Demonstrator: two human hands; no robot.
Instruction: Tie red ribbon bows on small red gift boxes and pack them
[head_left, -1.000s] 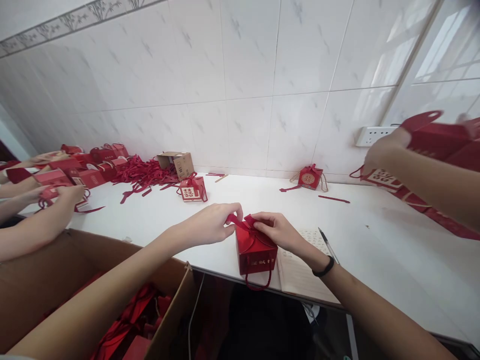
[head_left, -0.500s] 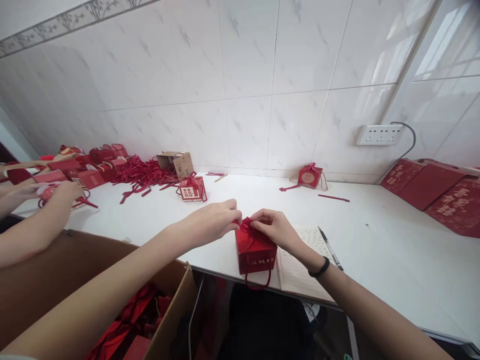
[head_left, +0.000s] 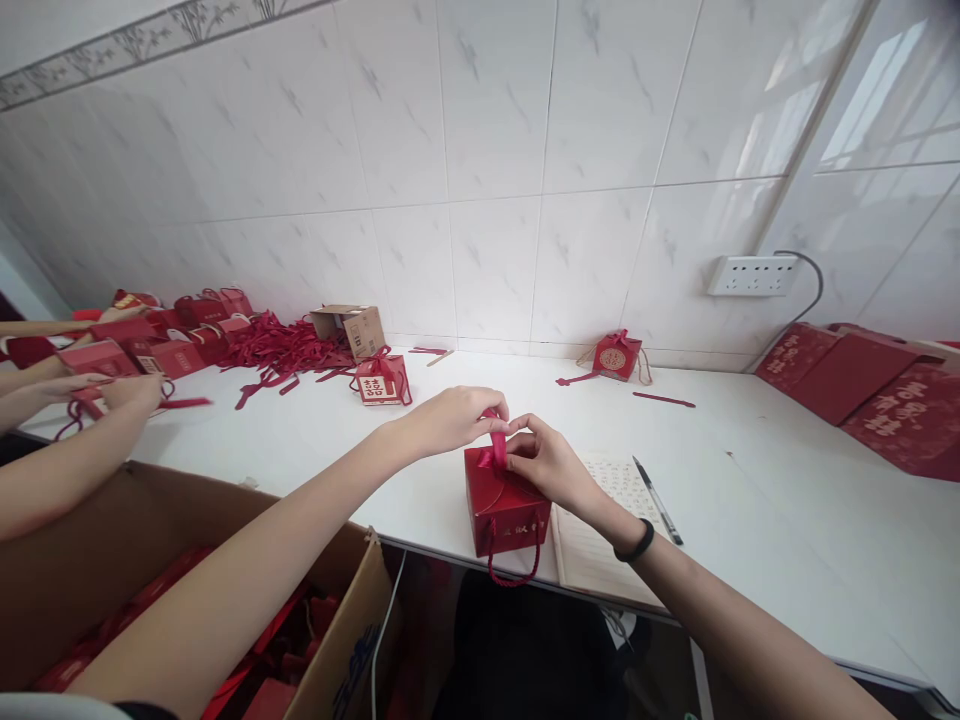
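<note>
A red gift box (head_left: pixel 508 505) with gold lettering stands at the front edge of the white table, its twisted cord handle hanging over the edge. From its top rises a red ribbon (head_left: pixel 498 448), tied partly in a knot or bow. My left hand (head_left: pixel 469 412) pinches the ribbon's upper end above the box. Close on the right, my right hand (head_left: pixel 544 455) is closed at the ribbon's base, thumb and finger pressed together by the knot. The fingers hide part of the ribbon.
A notebook (head_left: pixel 600 540) and pen (head_left: pixel 658 500) lie right of the box. Behind stand two small ribboned boxes (head_left: pixel 381 380) and a pile of red ribbons (head_left: pixel 281 340). An open carton (head_left: pixel 360 600) is below left. At far left, another person's hands (head_left: pixel 112 392) handle a red box.
My left hand has moved right and slightly up, pulling the ribbon upright above the box. My right hand stays by the knot. The other person's hands have shifted on their box.
</note>
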